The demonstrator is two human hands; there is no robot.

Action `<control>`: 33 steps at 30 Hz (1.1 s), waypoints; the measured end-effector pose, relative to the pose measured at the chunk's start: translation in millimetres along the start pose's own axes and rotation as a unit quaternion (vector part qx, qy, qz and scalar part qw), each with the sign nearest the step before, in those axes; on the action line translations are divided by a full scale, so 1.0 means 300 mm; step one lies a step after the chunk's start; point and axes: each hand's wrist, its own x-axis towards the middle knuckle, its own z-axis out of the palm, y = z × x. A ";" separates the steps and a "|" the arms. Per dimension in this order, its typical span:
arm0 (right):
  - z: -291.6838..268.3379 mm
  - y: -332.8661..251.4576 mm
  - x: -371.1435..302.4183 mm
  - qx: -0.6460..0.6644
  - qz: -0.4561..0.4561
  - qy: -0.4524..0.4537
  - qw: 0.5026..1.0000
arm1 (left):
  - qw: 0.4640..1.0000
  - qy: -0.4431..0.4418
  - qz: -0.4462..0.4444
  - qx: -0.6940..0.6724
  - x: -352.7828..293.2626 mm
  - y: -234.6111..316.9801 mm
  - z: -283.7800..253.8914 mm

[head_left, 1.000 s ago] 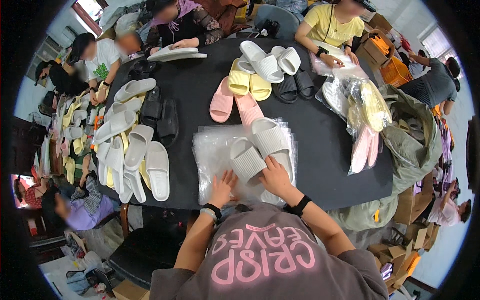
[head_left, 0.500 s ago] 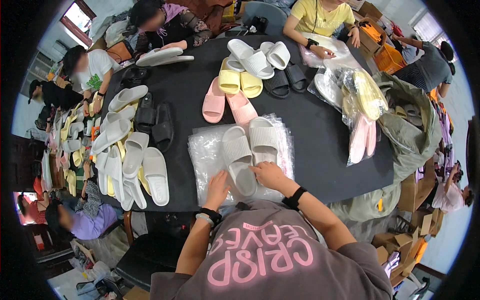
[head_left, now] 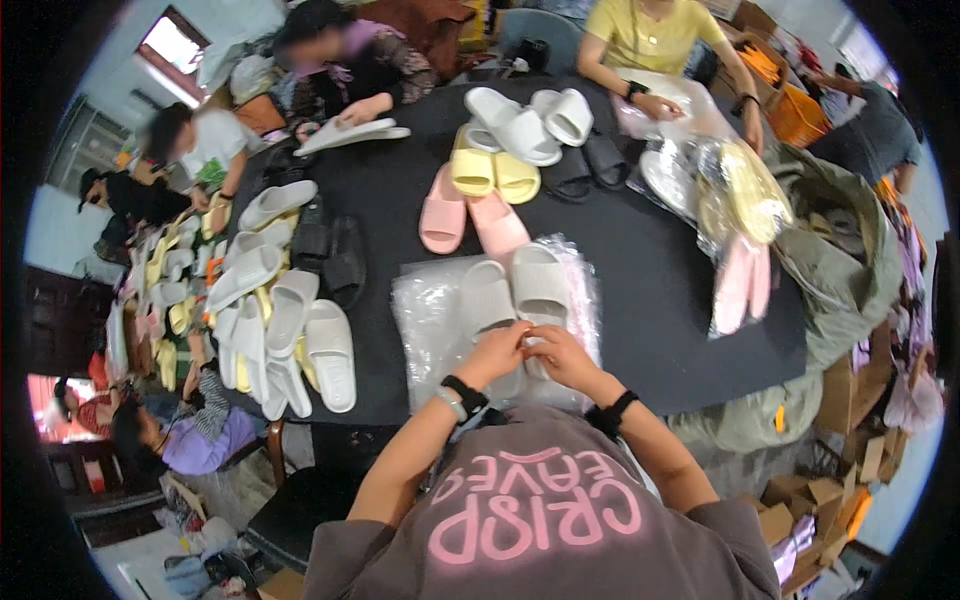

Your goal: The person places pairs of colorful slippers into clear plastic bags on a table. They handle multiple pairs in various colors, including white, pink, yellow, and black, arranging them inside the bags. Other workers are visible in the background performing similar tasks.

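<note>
Two light grey slides, the left slide (head_left: 486, 292) and the right slide (head_left: 540, 278), lie side by side with toes pointing away from me. Under them is a stack of clear plastic bags (head_left: 425, 325) on the black table. My left hand (head_left: 500, 352) crosses over the left slide's heel part, its fingers closed. My right hand (head_left: 563, 356) is over the right slide's heel, fingers also curled closed. Their fingertips meet between the two slides; whatever they pinch there is hidden.
Pink slides (head_left: 497, 222), yellow slides (head_left: 516, 180), white slides (head_left: 515, 130) and black slides (head_left: 570, 172) lie beyond. Grey slides (head_left: 330, 355) pile up at left. Bagged slides (head_left: 745, 190) lie at right, before a green sack (head_left: 850, 260). Co-workers sit around the table.
My left hand has moved right, from beside the left slide to over it, meeting my right hand. The whole view has shifted slightly.
</note>
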 end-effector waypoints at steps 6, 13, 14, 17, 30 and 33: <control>-0.004 0.106 -0.111 0.043 0.195 0.158 0.967 | 0.993 0.117 0.011 -0.006 0.039 0.044 -0.073; 0.024 0.168 -0.160 0.199 0.268 0.021 0.942 | 0.960 0.250 -0.082 -0.099 -0.096 0.151 -0.339; 0.021 0.142 -0.151 0.138 0.253 -0.019 0.957 | 0.954 0.278 -0.080 -0.085 -0.134 0.158 -0.380; 0.035 0.128 -0.137 0.014 0.221 -0.134 0.966 | 0.929 0.363 -0.072 0.014 -0.244 0.143 -0.530; 0.123 0.155 -0.166 -0.203 0.108 -0.197 0.953 | 0.774 0.524 -0.177 0.309 -0.720 -0.273 -1.344; 0.126 0.146 -0.161 -0.202 0.112 -0.190 0.954 | 0.791 0.490 -0.213 0.297 -0.819 -0.431 -1.445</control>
